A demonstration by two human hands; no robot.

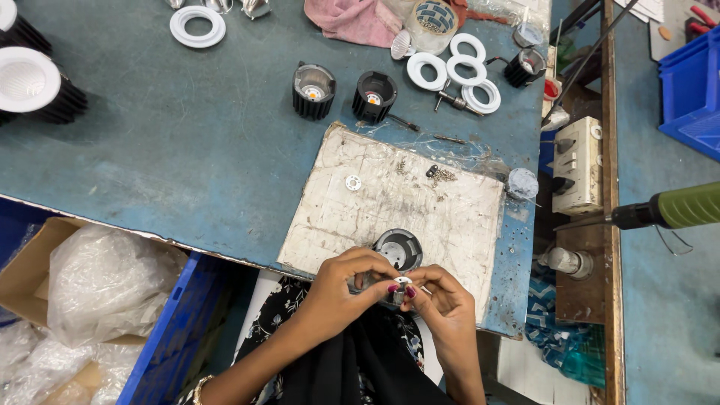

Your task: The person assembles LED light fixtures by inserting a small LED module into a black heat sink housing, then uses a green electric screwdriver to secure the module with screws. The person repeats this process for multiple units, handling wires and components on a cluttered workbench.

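My left hand (346, 283) and my right hand (442, 296) meet at the near edge of a worn white work board (420, 202). Together their fingertips pinch a small round white and metal part (401, 285). Just beyond the fingers a black finned lamp housing (397, 247) lies on the board, its open mouth facing me. A small white washer (353, 182) and a little heap of screws (442, 175) lie farther up the board.
Two black lamp housings (313, 91) (374, 96) stand behind the board, with white rings (454, 69) and a tape roll (433, 20) beyond. A large white-faced lamp (30, 81) sits far left. A green-handled screwdriver (671, 210) and a switch box (576, 165) are at right. A bag-filled carton (90, 281) is below left.
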